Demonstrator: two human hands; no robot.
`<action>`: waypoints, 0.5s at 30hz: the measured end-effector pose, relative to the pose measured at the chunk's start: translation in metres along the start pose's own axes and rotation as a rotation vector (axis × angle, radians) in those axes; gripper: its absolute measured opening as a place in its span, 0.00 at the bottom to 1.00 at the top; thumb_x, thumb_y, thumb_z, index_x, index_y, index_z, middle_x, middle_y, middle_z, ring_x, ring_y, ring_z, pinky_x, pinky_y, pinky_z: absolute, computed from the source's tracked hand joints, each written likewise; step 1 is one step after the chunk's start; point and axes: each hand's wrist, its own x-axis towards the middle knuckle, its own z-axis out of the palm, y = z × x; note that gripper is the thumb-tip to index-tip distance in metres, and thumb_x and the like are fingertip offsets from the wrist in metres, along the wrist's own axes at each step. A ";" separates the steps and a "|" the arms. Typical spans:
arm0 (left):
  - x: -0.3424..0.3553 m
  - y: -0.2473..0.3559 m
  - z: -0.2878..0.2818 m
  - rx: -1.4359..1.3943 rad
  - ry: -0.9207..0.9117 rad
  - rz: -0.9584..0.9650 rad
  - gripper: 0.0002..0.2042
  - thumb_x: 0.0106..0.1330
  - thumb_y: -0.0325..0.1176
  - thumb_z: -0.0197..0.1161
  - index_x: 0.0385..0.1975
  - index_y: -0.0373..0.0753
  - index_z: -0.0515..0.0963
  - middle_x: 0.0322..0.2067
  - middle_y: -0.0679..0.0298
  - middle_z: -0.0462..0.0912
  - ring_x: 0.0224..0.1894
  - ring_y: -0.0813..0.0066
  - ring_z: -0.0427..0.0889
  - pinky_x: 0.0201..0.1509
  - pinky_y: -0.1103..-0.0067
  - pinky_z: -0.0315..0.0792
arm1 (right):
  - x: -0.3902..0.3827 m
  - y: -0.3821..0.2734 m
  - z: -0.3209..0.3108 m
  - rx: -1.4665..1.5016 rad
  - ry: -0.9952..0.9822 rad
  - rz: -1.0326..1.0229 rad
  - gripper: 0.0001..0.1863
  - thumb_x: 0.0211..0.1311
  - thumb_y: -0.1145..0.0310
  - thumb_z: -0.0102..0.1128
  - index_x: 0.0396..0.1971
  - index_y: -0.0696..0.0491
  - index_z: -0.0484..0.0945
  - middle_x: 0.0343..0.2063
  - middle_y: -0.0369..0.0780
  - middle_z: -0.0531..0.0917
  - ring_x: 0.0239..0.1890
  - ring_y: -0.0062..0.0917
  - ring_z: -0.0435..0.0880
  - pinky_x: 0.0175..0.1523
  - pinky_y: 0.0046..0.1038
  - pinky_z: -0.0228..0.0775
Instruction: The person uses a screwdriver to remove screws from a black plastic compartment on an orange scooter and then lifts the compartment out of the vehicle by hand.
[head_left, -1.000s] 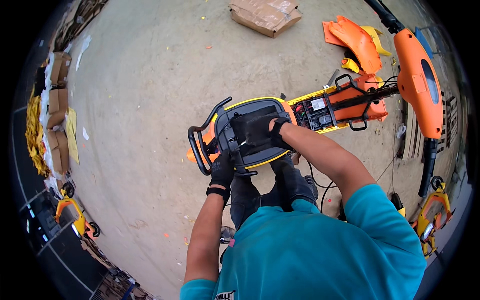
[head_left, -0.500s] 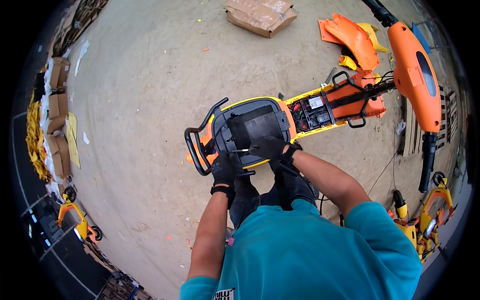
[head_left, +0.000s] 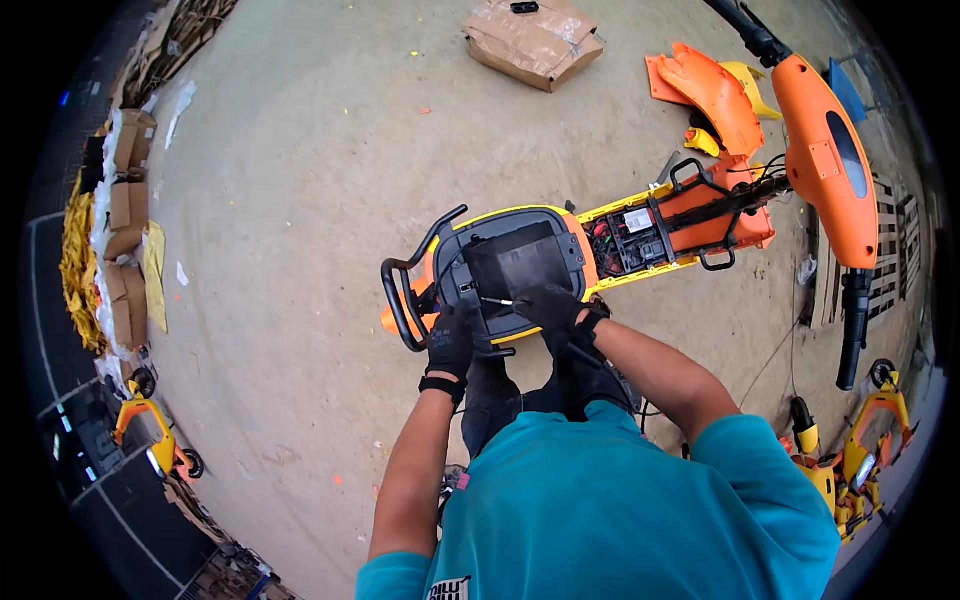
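An orange and yellow scooter lies across the middle, its dark grey seat base (head_left: 475,229) holding a black panel (head_left: 520,255), with a black tube rail (head_left: 397,308) at the left end. My right hand (head_left: 545,305), in a black glove, grips a thin tool with a silver shaft (head_left: 497,301) pointing left across the panel. My left hand (head_left: 450,342), also gloved, is at the lower left edge of the seat base, fingers curled; what it holds is hidden. Right of the seat, an open frame shows wires and electronics (head_left: 625,240), then orange handlebars (head_left: 830,180).
A taped cardboard box (head_left: 530,50) and loose orange and yellow panels (head_left: 710,90) lie at the top. Flattened boxes (head_left: 128,300) line the left. Further scooters stand at lower left (head_left: 150,430) and lower right (head_left: 860,450); a wooden pallet (head_left: 895,250) lies at right.
My right hand has come down from the panel's upper right to its lower edge, uncovering the panel and showing the tool. My left hand stays at the lower left.
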 end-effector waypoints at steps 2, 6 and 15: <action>0.004 0.004 -0.004 0.089 -0.056 -0.002 0.12 0.60 0.26 0.55 0.43 0.36 0.73 0.39 0.49 0.78 0.40 0.50 0.80 0.40 0.62 0.75 | -0.001 0.005 0.001 0.030 0.019 0.002 0.16 0.60 0.57 0.55 0.30 0.56 0.80 0.30 0.49 0.82 0.35 0.46 0.80 0.41 0.43 0.70; 0.010 -0.006 0.002 0.244 -0.133 -0.002 0.08 0.61 0.29 0.56 0.38 0.36 0.73 0.32 0.52 0.80 0.34 0.53 0.82 0.36 0.62 0.75 | -0.008 0.010 0.002 0.088 0.091 -0.029 0.16 0.60 0.57 0.55 0.32 0.56 0.80 0.31 0.50 0.81 0.36 0.47 0.80 0.41 0.43 0.70; 0.020 0.024 -0.016 0.287 -0.294 -0.300 0.13 0.63 0.36 0.57 0.41 0.35 0.73 0.34 0.50 0.80 0.36 0.53 0.82 0.36 0.63 0.76 | -0.031 0.024 -0.005 0.104 0.049 0.082 0.17 0.62 0.57 0.53 0.37 0.56 0.79 0.35 0.51 0.82 0.41 0.47 0.80 0.46 0.43 0.70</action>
